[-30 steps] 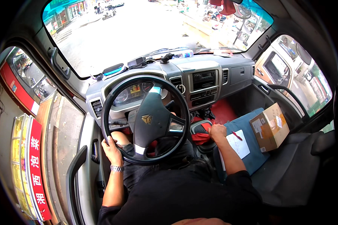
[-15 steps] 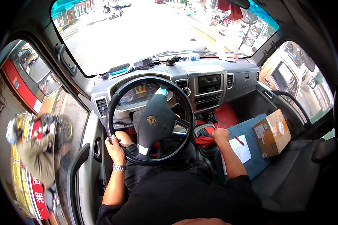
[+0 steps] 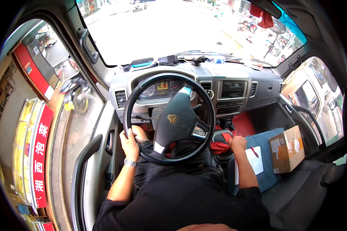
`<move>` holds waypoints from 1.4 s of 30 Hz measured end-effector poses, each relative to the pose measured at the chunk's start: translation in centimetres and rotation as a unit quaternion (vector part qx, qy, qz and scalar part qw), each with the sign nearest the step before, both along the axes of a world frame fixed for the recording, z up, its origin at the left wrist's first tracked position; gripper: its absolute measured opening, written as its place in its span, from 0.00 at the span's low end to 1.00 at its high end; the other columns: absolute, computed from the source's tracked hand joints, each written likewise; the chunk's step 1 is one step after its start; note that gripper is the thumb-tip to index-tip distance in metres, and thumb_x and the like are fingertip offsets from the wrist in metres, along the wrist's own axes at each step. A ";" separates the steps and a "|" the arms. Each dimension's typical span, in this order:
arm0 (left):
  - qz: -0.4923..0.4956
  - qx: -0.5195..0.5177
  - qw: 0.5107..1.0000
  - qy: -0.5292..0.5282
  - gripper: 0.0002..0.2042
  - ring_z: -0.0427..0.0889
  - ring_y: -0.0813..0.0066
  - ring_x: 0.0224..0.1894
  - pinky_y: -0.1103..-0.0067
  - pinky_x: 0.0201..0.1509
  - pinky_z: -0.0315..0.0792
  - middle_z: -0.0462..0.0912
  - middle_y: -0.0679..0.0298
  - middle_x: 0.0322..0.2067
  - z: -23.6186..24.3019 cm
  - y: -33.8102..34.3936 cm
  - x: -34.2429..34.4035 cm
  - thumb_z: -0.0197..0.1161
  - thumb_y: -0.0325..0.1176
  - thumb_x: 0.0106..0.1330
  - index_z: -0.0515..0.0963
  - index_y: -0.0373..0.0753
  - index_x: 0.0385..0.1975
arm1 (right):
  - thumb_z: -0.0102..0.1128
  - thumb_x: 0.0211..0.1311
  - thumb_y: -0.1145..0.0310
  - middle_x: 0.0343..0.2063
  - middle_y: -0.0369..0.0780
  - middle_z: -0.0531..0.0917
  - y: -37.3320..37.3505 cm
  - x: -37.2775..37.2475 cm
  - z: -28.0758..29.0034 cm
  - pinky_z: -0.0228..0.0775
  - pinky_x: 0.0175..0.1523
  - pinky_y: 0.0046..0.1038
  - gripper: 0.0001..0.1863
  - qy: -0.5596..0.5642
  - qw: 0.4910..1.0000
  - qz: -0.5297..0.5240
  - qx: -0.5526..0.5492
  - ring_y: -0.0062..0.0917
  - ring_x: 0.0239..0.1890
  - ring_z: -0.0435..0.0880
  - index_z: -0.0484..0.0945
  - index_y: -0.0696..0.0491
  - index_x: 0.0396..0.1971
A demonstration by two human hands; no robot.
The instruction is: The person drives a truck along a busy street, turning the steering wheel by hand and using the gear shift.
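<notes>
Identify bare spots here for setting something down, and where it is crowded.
Bare: the smooth dark-grey seat behind the brown cardboard box; a narrow strip of flat blue pad between that box and the white paper sheet. Crowded: the grey dashboard top ahead of the black steering wheel, and around the right hand beside crumpled red cloth.

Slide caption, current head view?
Left hand on the steering wheel, right hand closed beside the grey gear-lever boot, cardboard box farther right.

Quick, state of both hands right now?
Left hand: closed on the steering wheel.
Right hand: closed, beside the gear-lever boot; cannot tell what's inside it.
</notes>
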State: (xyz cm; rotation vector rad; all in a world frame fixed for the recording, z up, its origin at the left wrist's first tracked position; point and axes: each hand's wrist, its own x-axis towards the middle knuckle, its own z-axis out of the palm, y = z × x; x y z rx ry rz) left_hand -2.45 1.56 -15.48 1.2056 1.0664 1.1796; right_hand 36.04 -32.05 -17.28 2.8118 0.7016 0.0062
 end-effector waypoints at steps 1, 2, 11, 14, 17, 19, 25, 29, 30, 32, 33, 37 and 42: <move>0.002 -0.004 1.000 0.007 0.18 0.74 0.83 0.21 0.81 0.26 0.71 0.78 0.68 0.28 0.3 -0.1 0.0 0.58 0.47 0.80 0.71 0.36 0.52 | 0.63 0.66 0.45 0.36 0.47 0.91 0.0 0.0 -0.1 0.83 0.48 0.38 0.24 0.000 1.000 0.002 -0.001 0.40 0.42 0.92 0.91 0.53 0.36; 0.002 0.002 1.000 0.005 0.19 0.74 0.83 0.21 0.81 0.26 0.71 0.78 0.68 0.28 0.3 -0.2 0.1 0.58 0.47 0.80 0.71 0.36 0.52 | 0.63 0.65 0.45 0.37 0.48 0.90 -0.1 0.1 -0.1 0.83 0.48 0.39 0.25 0.004 1.000 0.001 0.007 0.41 0.42 0.91 0.90 0.55 0.36; -0.014 0.014 1.000 -0.004 0.20 0.76 0.82 0.20 0.82 0.23 0.72 0.77 0.67 0.30 0.6 -0.2 0.1 0.57 0.48 0.80 0.68 0.36 0.52 | 0.60 0.68 0.48 0.37 0.49 0.91 0.5 -0.5 1.0 0.83 0.49 0.38 0.23 0.003 1.000 0.001 -0.004 0.41 0.43 0.91 0.90 0.55 0.37; -0.020 0.010 1.000 -0.007 0.19 0.76 0.82 0.20 0.83 0.24 0.72 0.77 0.66 0.31 0.4 0.1 0.0 0.57 0.48 0.80 0.68 0.36 0.51 | 0.61 0.67 0.48 0.37 0.49 0.90 0.4 -0.4 0.8 0.83 0.49 0.39 0.24 0.002 1.000 0.004 -0.002 0.42 0.43 0.91 0.90 0.56 0.37; -0.018 0.008 1.000 0.001 0.20 0.76 0.82 0.20 0.82 0.25 0.72 0.78 0.66 0.31 0.9 0.0 0.0 0.56 0.48 0.80 0.68 0.35 0.52 | 0.62 0.66 0.46 0.37 0.50 0.90 0.3 -0.3 0.7 0.83 0.49 0.40 0.25 -0.001 1.000 0.002 -0.002 0.43 0.43 0.91 0.90 0.56 0.37; -0.017 0.010 1.000 0.005 0.20 0.76 0.82 0.20 0.82 0.25 0.72 0.78 0.66 0.31 1.0 -0.1 0.0 0.56 0.48 0.80 0.68 0.35 0.53 | 0.61 0.66 0.46 0.37 0.50 0.90 0.4 -0.4 0.9 0.83 0.49 0.40 0.25 -0.002 1.000 0.001 -0.003 0.43 0.43 0.91 0.90 0.57 0.37; -0.020 0.008 1.000 -0.010 0.20 0.76 0.82 0.20 0.82 0.24 0.72 0.78 0.66 0.30 0.9 0.0 0.0 0.56 0.48 0.80 0.68 0.35 0.53 | 0.61 0.68 0.49 0.37 0.49 0.90 0.8 -0.9 1.7 0.83 0.49 0.39 0.23 -0.012 1.000 0.000 -0.006 0.42 0.42 0.91 0.90 0.55 0.36; -0.015 0.013 1.000 -0.012 0.20 0.76 0.82 0.20 0.82 0.23 0.72 0.78 0.67 0.31 0.5 0.1 0.1 0.56 0.48 0.80 0.68 0.35 0.53 | 0.61 0.68 0.49 0.36 0.49 0.90 0.7 -0.7 1.5 0.83 0.48 0.40 0.23 -0.013 1.000 0.006 -0.005 0.43 0.42 0.91 0.90 0.56 0.35; -0.016 0.016 1.000 -0.011 0.20 0.76 0.82 0.20 0.82 0.23 0.72 0.78 0.67 0.31 0.5 0.1 0.1 0.56 0.48 0.80 0.68 0.35 0.52 | 0.61 0.67 0.49 0.36 0.49 0.90 0.6 -0.8 1.5 0.83 0.48 0.40 0.23 -0.015 1.000 0.006 -0.005 0.43 0.41 0.91 0.90 0.56 0.35; -0.014 0.011 1.000 0.000 0.20 0.76 0.82 0.20 0.82 0.23 0.72 0.78 0.67 0.31 0.6 0.0 0.0 0.56 0.48 0.80 0.68 0.36 0.52 | 0.61 0.67 0.49 0.36 0.49 0.90 0.6 -0.8 1.5 0.83 0.47 0.40 0.23 -0.016 1.000 0.007 -0.004 0.43 0.41 0.91 0.90 0.56 0.35; -0.018 0.009 1.000 0.004 0.19 0.76 0.82 0.20 0.82 0.23 0.72 0.78 0.67 0.31 0.7 0.0 0.3 0.56 0.48 0.80 0.68 0.36 0.52 | 0.61 0.67 0.49 0.35 0.49 0.90 0.5 -0.9 1.8 0.83 0.47 0.40 0.23 -0.016 1.000 0.004 -0.002 0.43 0.40 0.91 0.90 0.55 0.35; -0.011 0.012 1.000 -0.006 0.17 0.76 0.82 0.20 0.82 0.22 0.71 0.77 0.67 0.29 -0.2 0.5 -0.1 0.56 0.47 0.80 0.70 0.37 0.50 | 0.61 0.66 0.48 0.35 0.49 0.91 0.7 -1.1 2.0 0.83 0.47 0.40 0.23 -0.008 1.000 0.000 0.003 0.42 0.40 0.92 0.91 0.55 0.34; -0.008 0.011 1.000 -0.006 0.18 0.75 0.81 0.19 0.81 0.25 0.71 0.77 0.66 0.29 0.2 0.5 -0.3 0.56 0.46 0.80 0.71 0.34 0.51 | 0.62 0.65 0.47 0.35 0.49 0.90 0.7 -0.6 1.3 0.83 0.48 0.41 0.24 0.015 1.000 0.000 0.022 0.43 0.41 0.91 0.90 0.55 0.35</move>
